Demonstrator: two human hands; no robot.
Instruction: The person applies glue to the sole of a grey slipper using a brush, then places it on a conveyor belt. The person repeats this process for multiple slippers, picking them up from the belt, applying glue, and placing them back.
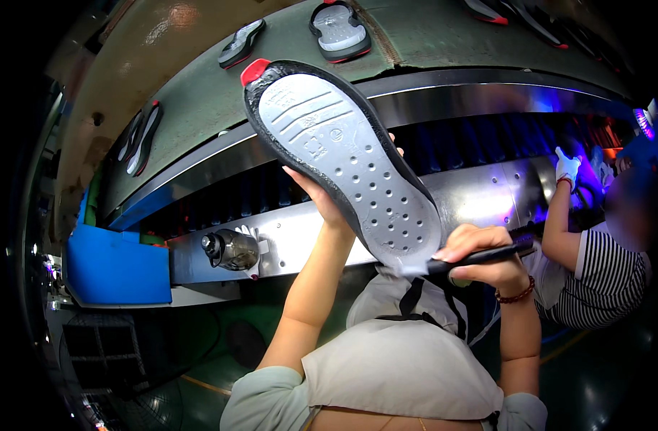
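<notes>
My left hand (321,197) holds up a shoe sole (343,158) from behind, its grey perforated face with black rim and red tip turned toward me. My right hand (487,255) grips a black brush (487,256) whose tip touches the sole's lower end. A beaded bracelet sits on my right wrist. Both hands are raised in front of a metal machine housing (480,194).
A green conveyor belt (199,100) above carries several more soles (339,30). A dark jar (232,249) sits on the metal ledge at left, beside a blue bin (117,266). At right a person in a striped shirt (602,276) reaches up with a white-gloved hand (567,167).
</notes>
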